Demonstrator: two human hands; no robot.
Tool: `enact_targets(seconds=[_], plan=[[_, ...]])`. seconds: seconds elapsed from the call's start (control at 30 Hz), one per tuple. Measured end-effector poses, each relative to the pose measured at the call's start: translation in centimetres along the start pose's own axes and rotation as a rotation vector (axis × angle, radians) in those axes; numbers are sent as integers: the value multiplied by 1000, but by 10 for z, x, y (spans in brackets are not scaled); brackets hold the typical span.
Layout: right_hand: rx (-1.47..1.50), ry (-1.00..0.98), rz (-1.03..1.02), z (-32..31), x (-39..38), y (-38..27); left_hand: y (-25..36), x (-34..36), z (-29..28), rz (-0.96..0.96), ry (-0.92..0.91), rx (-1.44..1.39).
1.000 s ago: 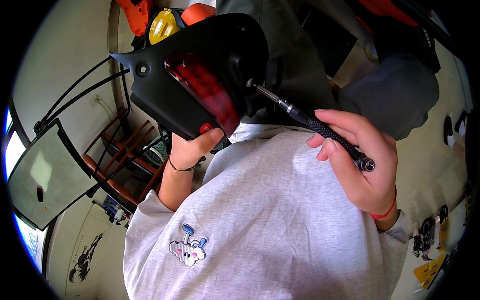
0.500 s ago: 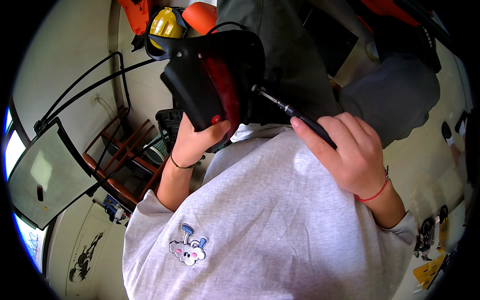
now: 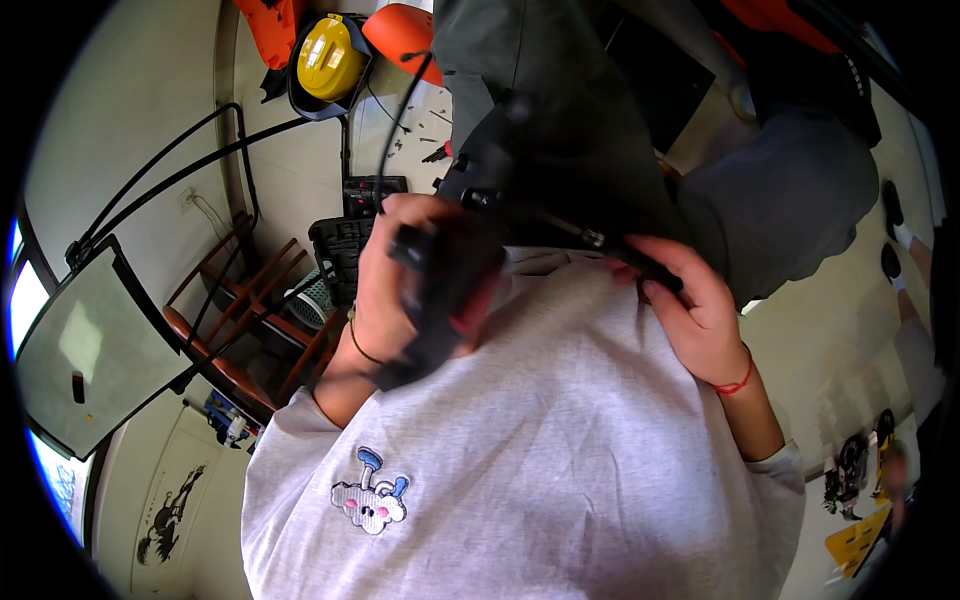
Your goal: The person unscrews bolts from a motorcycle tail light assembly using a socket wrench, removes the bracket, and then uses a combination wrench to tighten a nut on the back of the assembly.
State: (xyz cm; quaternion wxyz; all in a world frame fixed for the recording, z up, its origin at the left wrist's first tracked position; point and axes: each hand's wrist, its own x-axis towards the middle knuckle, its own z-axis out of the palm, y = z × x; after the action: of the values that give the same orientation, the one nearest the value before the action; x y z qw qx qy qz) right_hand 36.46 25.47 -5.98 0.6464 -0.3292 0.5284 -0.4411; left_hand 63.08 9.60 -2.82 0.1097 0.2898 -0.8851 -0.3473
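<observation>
My left hand [image 3: 392, 285] grips a black plastic housing [image 3: 447, 300], blurred by motion and held close against my grey sweatshirt [image 3: 540, 460]. A thin bracelet sits on that wrist. My right hand [image 3: 692, 315], with a red string on its wrist, is closed around the black handle of a screwdriver [image 3: 572, 230]. The screwdriver's metal shaft runs up and left toward the top of the housing. Where the tip meets the housing is hidden by blur and a dark part above it.
A yellow helmet [image 3: 330, 55] and orange gear [image 3: 400, 35] lie on the floor at the top. A wooden chair [image 3: 255, 335], a black tool case [image 3: 345, 250] and a black-framed panel [image 3: 90, 350] are at left. Grey fabric bulk [image 3: 800, 190] is at right.
The housing has turned and dropped from raised in front of me to against my chest; its red lens no longer shows. My right hand and the screwdriver followed it down and left.
</observation>
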Motion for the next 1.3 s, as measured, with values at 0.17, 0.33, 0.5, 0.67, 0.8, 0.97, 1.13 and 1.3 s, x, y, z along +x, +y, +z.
enact_targets(seconds=[0.17, 0.33, 0.5, 0.67, 0.8, 0.97, 1.13, 1.3], plan=[[-335, 161, -159, -10, 1, 15, 7, 15, -3, 156, 25, -21], [285, 176, 16, -15, -5, 18, 18, 24, -6, 214, 45, 34], [710, 347, 97, -18, -9, 28, 20, 27, 2, 255, 111, 60], [1312, 279, 136, -15, -12, 41, 22, 23, -2, 234, 48, 110], [1449, 83, 105, -13, -16, 45, 22, 22, -3, 256, 43, 86], [1214, 166, 41, -16, -22, 39, 21, 22, -1, 274, 57, 73], [1206, 241, 42, -18, -19, 24, 22, 19, 1, 283, 64, 81], [1461, 498, 212, -13, -16, 14, 20, 15, 7, 300, 34, 65]])
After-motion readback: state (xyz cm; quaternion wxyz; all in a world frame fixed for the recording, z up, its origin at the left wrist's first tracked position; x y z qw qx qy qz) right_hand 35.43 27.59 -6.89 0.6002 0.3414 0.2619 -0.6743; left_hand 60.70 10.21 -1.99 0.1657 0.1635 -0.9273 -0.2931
